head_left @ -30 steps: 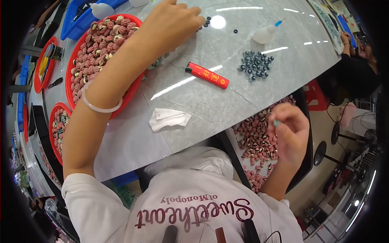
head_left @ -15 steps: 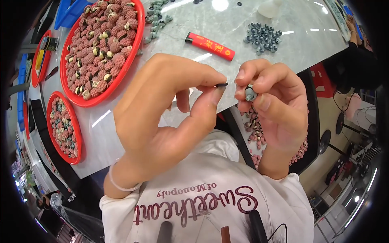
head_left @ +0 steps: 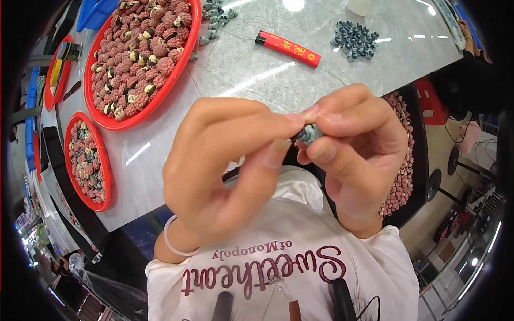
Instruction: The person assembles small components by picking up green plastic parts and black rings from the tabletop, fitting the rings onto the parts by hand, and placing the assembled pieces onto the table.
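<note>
Grey-green piece [head_left: 311, 134] is pinched by the right hand [head_left: 367, 147], nearer the wearer than the yellow-lettered red tube [head_left: 289, 49]; left hand [head_left: 222, 155]: cannot tell its grip; table edge [head_left: 420, 75] right of the tube.

From a distance, I had the head view up: left fisheye of the worn pair, upright, unmirrored, pitched steeply down. It looked past the white shirt [head_left: 321, 235] along the bottom to the tabletop [head_left: 251, 88], which ran off the top edge. Left hand [head_left: 227, 160] and right hand [head_left: 367, 147] sat mid-frame, very near the lens. Very wide coverage: large red tray [head_left: 120, 125] at upper left, floor [head_left: 440, 140] at far right, straight edges bending toward the rim.
</note>
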{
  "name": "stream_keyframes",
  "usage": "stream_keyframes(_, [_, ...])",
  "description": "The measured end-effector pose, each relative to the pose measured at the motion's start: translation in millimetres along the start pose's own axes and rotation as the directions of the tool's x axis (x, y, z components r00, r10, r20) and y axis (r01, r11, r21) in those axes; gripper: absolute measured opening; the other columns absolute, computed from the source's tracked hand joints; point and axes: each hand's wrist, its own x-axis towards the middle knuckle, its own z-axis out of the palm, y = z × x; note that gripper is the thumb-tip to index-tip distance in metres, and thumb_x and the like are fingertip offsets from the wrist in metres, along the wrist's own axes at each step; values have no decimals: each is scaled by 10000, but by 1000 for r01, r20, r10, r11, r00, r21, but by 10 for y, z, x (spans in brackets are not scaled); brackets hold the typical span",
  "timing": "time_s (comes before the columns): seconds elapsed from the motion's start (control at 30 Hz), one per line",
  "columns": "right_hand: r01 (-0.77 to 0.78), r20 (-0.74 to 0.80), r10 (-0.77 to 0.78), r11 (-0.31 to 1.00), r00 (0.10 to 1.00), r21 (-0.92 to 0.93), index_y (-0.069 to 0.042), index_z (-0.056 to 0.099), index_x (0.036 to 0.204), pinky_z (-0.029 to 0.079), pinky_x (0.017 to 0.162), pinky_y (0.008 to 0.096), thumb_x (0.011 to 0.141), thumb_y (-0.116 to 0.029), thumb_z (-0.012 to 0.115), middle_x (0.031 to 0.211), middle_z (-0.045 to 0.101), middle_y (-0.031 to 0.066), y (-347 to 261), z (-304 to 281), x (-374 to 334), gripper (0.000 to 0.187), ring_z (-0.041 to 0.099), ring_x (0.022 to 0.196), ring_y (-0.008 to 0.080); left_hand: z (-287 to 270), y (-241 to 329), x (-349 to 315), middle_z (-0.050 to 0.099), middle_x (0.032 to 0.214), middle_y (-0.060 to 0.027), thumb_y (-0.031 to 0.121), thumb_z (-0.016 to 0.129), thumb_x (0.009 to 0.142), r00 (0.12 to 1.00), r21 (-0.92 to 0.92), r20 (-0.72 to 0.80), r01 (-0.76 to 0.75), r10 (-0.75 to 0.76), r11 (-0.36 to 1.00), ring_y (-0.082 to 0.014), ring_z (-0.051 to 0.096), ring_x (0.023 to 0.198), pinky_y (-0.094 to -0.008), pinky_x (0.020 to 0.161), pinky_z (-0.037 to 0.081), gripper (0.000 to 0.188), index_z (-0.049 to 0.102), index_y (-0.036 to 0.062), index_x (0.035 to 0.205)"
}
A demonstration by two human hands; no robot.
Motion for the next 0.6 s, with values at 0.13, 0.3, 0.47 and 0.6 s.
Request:
stream_keyframes(0.13, [138,-1,-139,981,990,-138,-1,564,860,506,553,202,716,39,666,869,551,132,37,33,-35,181,590,783,166,7,30,-37,498,831,-94,88,593,816,977,-297,4,206,-214,932,-70,453,552,-189,488,373,139,552,-22,891])
stream_keyframes(0.3, [-26,-39,31,992,999,125,-19,553,835,500,613,218,749,-11,658,876,558,116,43,24,-49,136,586,793,153,23,-39,-6,499,822,-92,106,623,804,994,-202,15,108,-107,974,-81,449,613,-187,530,364,163,542,-5,891])
stream_keyframes(0.47, [-249,-15,267,914,964,321,-40,545,855,468,611,210,802,-84,626,901,562,99,41,55,-68,106,567,756,133,71,-103,-102,494,827,-86,111,649,787,998,-91,-53,28,-33,995,-96,452,685,-185,569,355,179,547,22,903])
stream_keyframes(0.6, [-333,-80,486,701,870,631,-15,567,853,427,586,212,789,-14,620,862,619,118,103,138,-92,83,533,670,91,139,-137,-99,506,831,-77,17,687,698,986,86,-133,-85,96,993,-115,486,646,-208,540,390,237,577,43,907])
